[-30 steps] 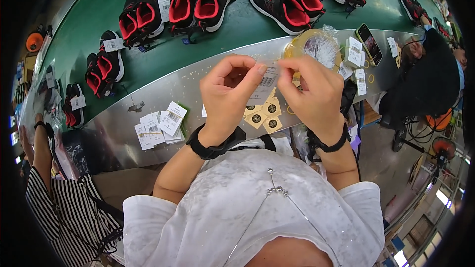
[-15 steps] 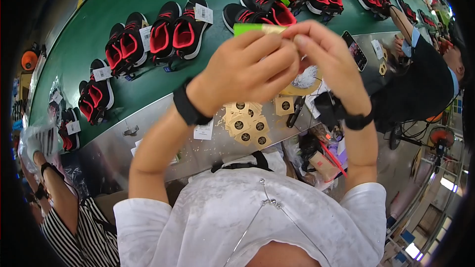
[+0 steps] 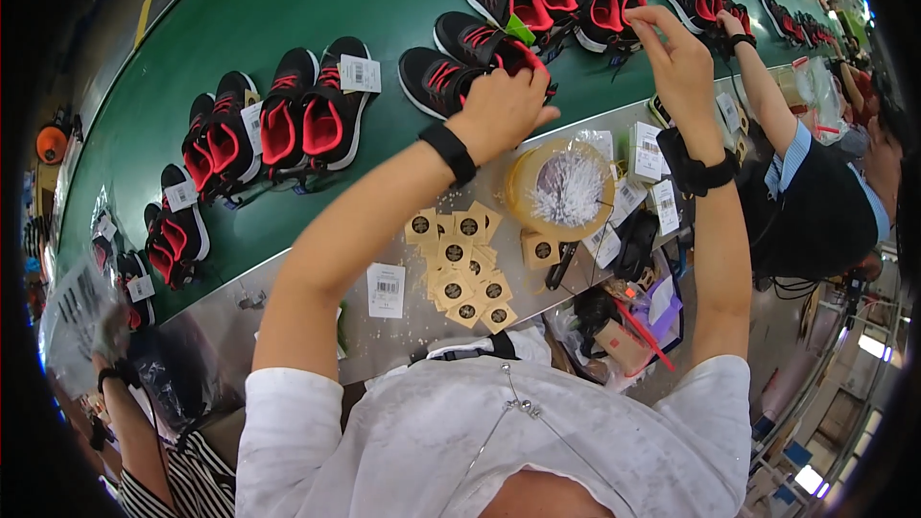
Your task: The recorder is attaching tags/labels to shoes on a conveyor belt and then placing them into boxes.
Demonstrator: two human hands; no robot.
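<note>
My left hand (image 3: pixel 504 107) is at the opening of a black sneaker (image 3: pixel 436 80) with red laces and lining. Its fingers are curled over the red collar and its thumb sticks out to the right. The paired sneaker (image 3: pixel 467 38) stands just behind, near a bright green tag (image 3: pixel 519 29). Higher and to the right, my right hand (image 3: pixel 679 62) has thumb and forefinger brought together in front of another pair of sneakers (image 3: pixel 606 10). Whatever lies between those fingertips is too small to make out.
A roll of tape with white strings (image 3: pixel 568 187) stands on the metal ledge by scattered kraft tags (image 3: pixel 470 264). White barcode tags (image 3: pixel 646 153) lie at right, one (image 3: pixel 386 290) at left. More tagged sneakers (image 3: pixel 312 115) line the green belt (image 3: pixel 288 14). Co-workers' arms (image 3: pixel 767 82) reach in from both sides.
My hands have parted from their joined grip. The left went down to the sneaker, the right up and right. The green strip between them is out of sight. The sneakers have shifted left and down.
</note>
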